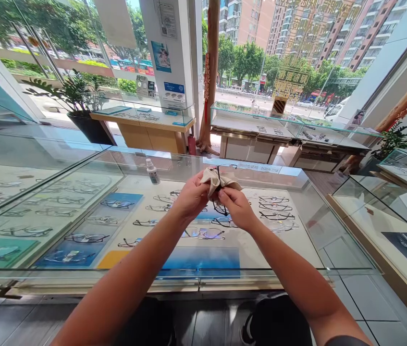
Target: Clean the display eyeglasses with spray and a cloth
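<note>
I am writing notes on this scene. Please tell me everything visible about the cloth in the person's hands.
The cloth is small, beige and soft-looking, perhaps microfibre. It is crumpled and folded over a pair of dark-framed glasses, part of which hangs below it. The left hand and the right hand pinch it from both sides, holding it in the air above the glass display counter.

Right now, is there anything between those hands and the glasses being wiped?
Only the beige cloth. The left hand wraps it over the dark-framed glasses, while the right hand pinches the frame directly. Nothing else intervenes.
</note>
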`<state>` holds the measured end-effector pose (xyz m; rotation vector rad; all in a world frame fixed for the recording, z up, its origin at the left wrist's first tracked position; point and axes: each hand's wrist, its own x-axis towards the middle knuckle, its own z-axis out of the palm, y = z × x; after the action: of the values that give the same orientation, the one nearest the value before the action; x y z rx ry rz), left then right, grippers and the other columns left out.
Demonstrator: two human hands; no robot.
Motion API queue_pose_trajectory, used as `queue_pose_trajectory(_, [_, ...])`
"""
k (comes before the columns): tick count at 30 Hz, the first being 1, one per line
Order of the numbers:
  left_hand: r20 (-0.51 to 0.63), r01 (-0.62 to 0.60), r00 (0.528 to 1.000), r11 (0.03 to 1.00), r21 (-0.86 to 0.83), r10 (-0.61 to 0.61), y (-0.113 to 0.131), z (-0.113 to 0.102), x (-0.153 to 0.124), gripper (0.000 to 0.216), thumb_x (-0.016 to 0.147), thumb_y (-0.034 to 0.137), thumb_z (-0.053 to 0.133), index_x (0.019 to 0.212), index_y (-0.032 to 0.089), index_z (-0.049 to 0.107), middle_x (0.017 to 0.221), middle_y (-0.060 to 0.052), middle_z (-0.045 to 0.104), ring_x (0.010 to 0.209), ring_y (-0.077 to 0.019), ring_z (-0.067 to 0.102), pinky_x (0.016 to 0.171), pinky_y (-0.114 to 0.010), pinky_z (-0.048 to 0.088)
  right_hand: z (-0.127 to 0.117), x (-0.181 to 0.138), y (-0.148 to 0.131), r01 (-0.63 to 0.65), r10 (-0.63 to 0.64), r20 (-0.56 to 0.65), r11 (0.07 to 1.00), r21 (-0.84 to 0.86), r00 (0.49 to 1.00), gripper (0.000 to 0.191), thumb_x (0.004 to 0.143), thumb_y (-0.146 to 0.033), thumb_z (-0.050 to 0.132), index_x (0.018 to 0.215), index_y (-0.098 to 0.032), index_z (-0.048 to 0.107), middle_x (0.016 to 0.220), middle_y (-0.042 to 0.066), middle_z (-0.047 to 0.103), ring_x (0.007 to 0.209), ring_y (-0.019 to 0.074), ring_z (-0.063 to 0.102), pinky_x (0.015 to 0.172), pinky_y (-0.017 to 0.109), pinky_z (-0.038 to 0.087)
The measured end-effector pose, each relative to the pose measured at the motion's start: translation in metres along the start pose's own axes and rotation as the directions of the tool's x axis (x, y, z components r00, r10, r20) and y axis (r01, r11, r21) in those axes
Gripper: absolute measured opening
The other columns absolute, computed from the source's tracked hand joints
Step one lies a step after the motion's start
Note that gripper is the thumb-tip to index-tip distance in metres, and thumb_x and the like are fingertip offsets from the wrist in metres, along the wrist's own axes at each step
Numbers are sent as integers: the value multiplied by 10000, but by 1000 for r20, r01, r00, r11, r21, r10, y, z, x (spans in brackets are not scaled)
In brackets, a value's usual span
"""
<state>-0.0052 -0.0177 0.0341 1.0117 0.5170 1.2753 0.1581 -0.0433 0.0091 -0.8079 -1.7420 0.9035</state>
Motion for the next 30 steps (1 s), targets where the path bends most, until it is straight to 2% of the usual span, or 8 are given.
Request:
queue_pose_trajectory(2, [5,-1,1000,1000,18,1,-3,-2,0,482,623,236,978,1048,147,767,889,-58,777,742,-170,677,674,-263,522,0,1,-2,4,-5,9,999,32,1000,608,1025,-781,534,838,-222,681,825,45,591,840,230,505,804,376,440])
queue_pose_trajectory(4, [4,2,1000,998,70,-2,-7,-5,0,500,653,380,1020,1017,146,769,901,-74,786,795,-199,712,732,-289,557,-1,1,-4,26,-26,-4,1000,15,1000,625,1015,-804,533,844,-222,683,848,50,612,861,234,516,825,378,439])
queue_pose_trajectory(7, [-20,39,999,988,149,-36,-13,-10,1,546,631,485,1043,958,145,770,893,-82,785,782,-202,711,729,-297,566,-3,1,-6,56,-56,-31,998,-24,998,617,1026,-798,522,853,-223,667,855,45,605,843,224,514,821,373,430])
queue_pose_trajectory(12, [-61,32,998,993,112,-25,-12,-7,1,417,618,351,1018,874,150,757,772,-53,730,668,-182,656,611,-298,535,-3,1,-4,34,-35,-12,999,-25,999,621,1029,-798,517,827,-229,666,820,44,609,825,220,518,808,373,433])
queue_pose_trajectory(18, [27,34,999,999,32,-35,-3,1,-3,364,604,172,925,919,148,743,747,-43,714,622,-177,652,561,-297,538,-7,3,2,-101,92,65,983,152,994,641,945,-827,641,874,-203,769,760,34,623,744,185,500,713,343,417])
queue_pose_trajectory(23, [18,-63,998,992,106,62,-6,2,-6,452,637,285,1005,986,156,749,789,-43,733,582,-155,639,524,-280,539,-7,4,8,-135,120,89,975,177,989,614,922,-800,692,875,-202,819,771,46,634,723,181,478,691,346,419])
queue_pose_trajectory(27, [-82,-118,988,982,150,132,-14,0,-4,477,696,478,1015,880,173,697,661,18,629,468,-76,482,432,-211,408,-1,2,6,-112,89,120,975,194,989,589,948,-780,667,960,-214,833,863,62,700,766,191,530,764,363,490])
queue_pose_trajectory(30, [-162,-122,975,978,169,150,-18,-2,0,538,758,593,962,749,190,605,549,60,490,413,-55,374,382,-199,274,2,0,2,-112,93,136,984,141,986,601,983,-772,621,964,-212,836,823,46,680,769,192,526,789,366,484])
